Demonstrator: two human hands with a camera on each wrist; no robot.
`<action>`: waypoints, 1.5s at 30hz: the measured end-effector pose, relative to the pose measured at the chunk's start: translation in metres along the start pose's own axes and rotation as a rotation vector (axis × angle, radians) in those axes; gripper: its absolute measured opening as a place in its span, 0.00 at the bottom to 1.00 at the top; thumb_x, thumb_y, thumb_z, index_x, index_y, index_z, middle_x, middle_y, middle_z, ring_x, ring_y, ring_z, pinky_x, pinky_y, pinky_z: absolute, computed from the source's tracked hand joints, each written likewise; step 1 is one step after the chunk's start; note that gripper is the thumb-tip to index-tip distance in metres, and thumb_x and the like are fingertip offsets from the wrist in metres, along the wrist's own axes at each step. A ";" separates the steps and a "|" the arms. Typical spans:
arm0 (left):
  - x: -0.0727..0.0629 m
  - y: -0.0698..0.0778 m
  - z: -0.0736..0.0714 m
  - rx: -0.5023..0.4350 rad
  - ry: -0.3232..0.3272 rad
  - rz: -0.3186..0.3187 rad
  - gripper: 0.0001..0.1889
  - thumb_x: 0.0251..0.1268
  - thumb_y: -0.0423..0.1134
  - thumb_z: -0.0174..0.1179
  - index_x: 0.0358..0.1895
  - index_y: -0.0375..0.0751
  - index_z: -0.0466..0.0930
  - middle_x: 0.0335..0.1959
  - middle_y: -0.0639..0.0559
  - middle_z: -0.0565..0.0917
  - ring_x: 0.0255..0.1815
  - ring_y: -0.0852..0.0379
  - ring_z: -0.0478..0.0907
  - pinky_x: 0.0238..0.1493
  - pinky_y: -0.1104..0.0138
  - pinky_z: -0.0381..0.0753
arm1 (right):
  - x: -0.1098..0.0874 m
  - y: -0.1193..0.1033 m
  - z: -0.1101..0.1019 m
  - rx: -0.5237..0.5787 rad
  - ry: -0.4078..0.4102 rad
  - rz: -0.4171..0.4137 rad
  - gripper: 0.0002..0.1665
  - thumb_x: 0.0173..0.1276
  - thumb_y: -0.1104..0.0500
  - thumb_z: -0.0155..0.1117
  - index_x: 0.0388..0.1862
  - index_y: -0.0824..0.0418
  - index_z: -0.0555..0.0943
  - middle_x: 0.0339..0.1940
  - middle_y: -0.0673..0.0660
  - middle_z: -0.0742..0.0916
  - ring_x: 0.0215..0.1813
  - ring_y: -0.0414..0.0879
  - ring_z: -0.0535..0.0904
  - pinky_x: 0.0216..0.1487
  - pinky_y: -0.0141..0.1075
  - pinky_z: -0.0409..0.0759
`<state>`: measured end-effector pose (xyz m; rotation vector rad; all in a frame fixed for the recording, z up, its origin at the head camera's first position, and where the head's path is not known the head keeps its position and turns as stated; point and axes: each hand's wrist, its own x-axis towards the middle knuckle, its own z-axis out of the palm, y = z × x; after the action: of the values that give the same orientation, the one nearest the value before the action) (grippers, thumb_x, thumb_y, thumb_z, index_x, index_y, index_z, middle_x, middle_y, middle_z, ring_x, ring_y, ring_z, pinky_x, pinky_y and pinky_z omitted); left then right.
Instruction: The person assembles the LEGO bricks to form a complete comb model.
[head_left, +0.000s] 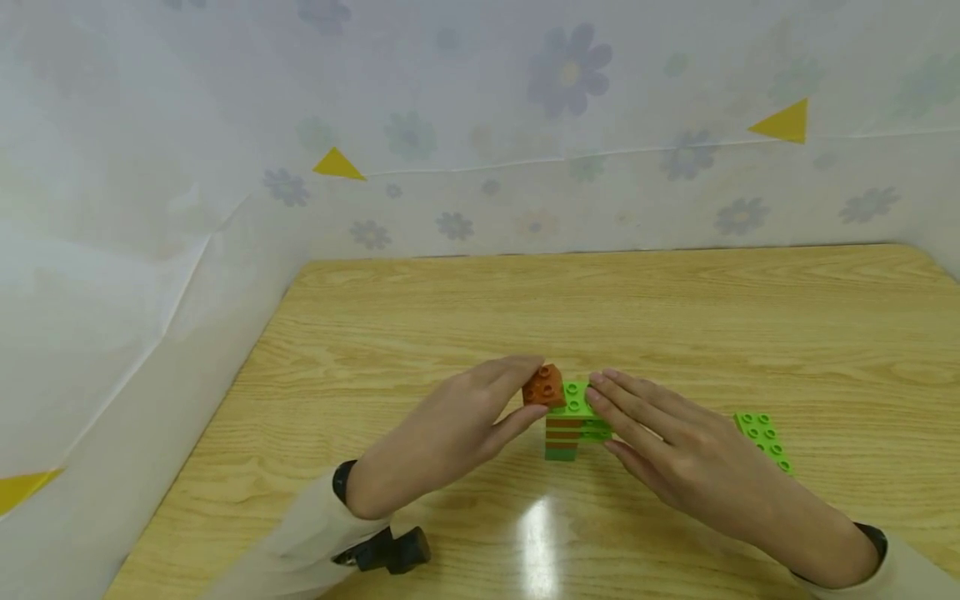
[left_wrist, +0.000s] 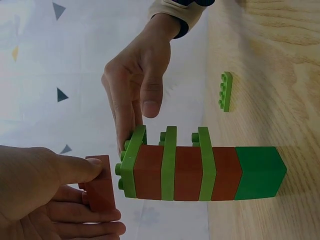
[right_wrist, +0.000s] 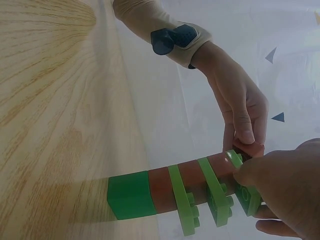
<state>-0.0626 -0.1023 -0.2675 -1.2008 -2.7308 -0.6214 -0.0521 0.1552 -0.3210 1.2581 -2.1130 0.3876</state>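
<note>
A tower stands upright on the table, with a dark green brick at its base and red-brown bricks alternating with light green plates above. The plates jut out to the right. My left hand pinches a red-brown brick between thumb and fingers, just over the left end of the top green plate. A small gap separates brick and plate in the left wrist view. At the plate's right end, the fairly straight fingers of my right hand touch it; the left wrist view shows that thumb apart from the plate.
A loose light green plate lies studs up on the wooden table, right of the tower and partly behind my right hand. White flowered sheeting encloses the back and left side. A black device hangs at my left wrist.
</note>
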 end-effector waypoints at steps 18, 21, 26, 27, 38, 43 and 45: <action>0.010 0.004 0.009 -0.074 -0.014 0.007 0.21 0.71 0.42 0.57 0.61 0.35 0.69 0.44 0.49 0.83 0.35 0.59 0.80 0.34 0.73 0.80 | 0.003 -0.003 -0.002 0.013 -0.024 0.019 0.29 0.82 0.50 0.38 0.60 0.70 0.78 0.59 0.65 0.81 0.55 0.57 0.81 0.39 0.42 0.85; 0.010 0.004 0.009 -0.063 0.008 0.030 0.21 0.70 0.42 0.58 0.61 0.35 0.70 0.47 0.48 0.83 0.40 0.58 0.82 0.39 0.71 0.82 | 0.003 -0.003 -0.002 0.015 -0.020 0.018 0.29 0.82 0.51 0.38 0.59 0.71 0.78 0.59 0.66 0.81 0.55 0.57 0.81 0.37 0.41 0.85; 0.010 0.003 0.012 -0.007 0.083 0.110 0.20 0.68 0.39 0.61 0.58 0.33 0.73 0.50 0.43 0.82 0.49 0.53 0.82 0.47 0.69 0.82 | 0.003 -0.002 -0.001 0.014 0.000 0.014 0.29 0.81 0.51 0.39 0.59 0.71 0.78 0.58 0.66 0.81 0.54 0.57 0.81 0.35 0.40 0.85; 0.010 0.003 0.013 0.006 0.096 0.123 0.20 0.67 0.38 0.62 0.58 0.32 0.74 0.50 0.42 0.83 0.49 0.53 0.82 0.47 0.69 0.83 | 0.002 -0.002 -0.001 0.014 0.005 0.012 0.29 0.81 0.51 0.39 0.58 0.71 0.78 0.58 0.66 0.81 0.54 0.57 0.81 0.35 0.40 0.85; 0.012 0.004 0.017 0.277 0.179 0.259 0.19 0.66 0.37 0.63 0.56 0.28 0.78 0.49 0.40 0.83 0.48 0.50 0.83 0.48 0.71 0.82 | 0.003 -0.002 -0.002 0.006 0.011 0.017 0.29 0.81 0.50 0.40 0.58 0.71 0.79 0.57 0.67 0.81 0.53 0.58 0.82 0.29 0.36 0.84; 0.010 0.003 0.019 0.274 0.181 0.258 0.20 0.66 0.37 0.63 0.56 0.27 0.77 0.49 0.38 0.83 0.49 0.49 0.83 0.48 0.69 0.82 | 0.006 -0.003 -0.005 0.037 -0.004 0.041 0.29 0.81 0.50 0.39 0.59 0.71 0.78 0.57 0.66 0.82 0.54 0.56 0.81 0.41 0.39 0.84; 0.010 0.002 0.020 0.258 0.179 0.256 0.20 0.66 0.37 0.63 0.56 0.27 0.77 0.49 0.38 0.83 0.49 0.49 0.83 0.48 0.69 0.82 | 0.007 -0.003 -0.006 0.053 -0.011 0.054 0.29 0.81 0.49 0.40 0.60 0.71 0.77 0.58 0.65 0.81 0.57 0.55 0.80 0.51 0.38 0.82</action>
<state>-0.0670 -0.0862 -0.2827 -1.3274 -2.3700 -0.3178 -0.0497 0.1526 -0.3120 1.2377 -2.1625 0.4636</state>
